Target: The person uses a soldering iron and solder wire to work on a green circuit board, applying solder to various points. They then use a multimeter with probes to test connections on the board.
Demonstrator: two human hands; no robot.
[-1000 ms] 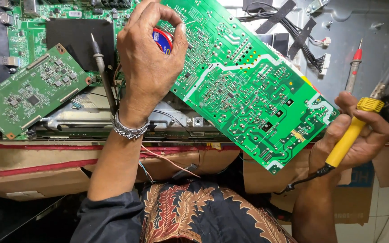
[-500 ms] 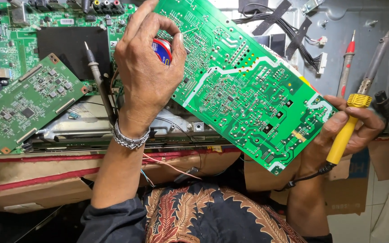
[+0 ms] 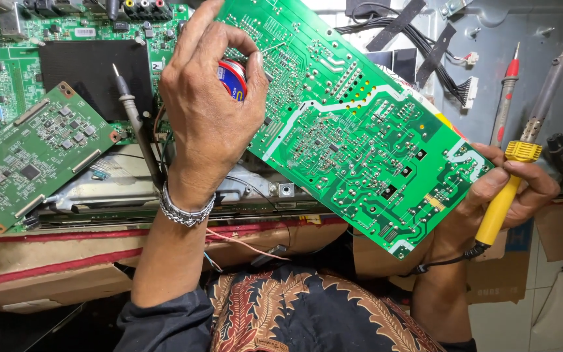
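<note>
My left hand (image 3: 206,111) is closed around a small red and blue spool of solder wire (image 3: 232,79), its thin wire end reaching onto the large green circuit board (image 3: 353,130). That board is tilted, solder side up, across the middle. My right hand (image 3: 500,195) supports the board's lower right corner and also grips the yellow handle of a soldering iron (image 3: 522,163), whose tip points up and away from the board. A metal bracelet sits on my left wrist.
A smaller green board (image 3: 30,156) lies at left over a main board with a black heat sink (image 3: 92,65). A black multimeter probe (image 3: 135,120) and a red probe (image 3: 506,98) lie nearby. Black ribbon cables (image 3: 418,39) run at the top right. Cardboard edges the bench front.
The view has shifted slightly. My right hand has slid a little lower along the board's corner with the iron, and my left hand has stayed on the spool.
</note>
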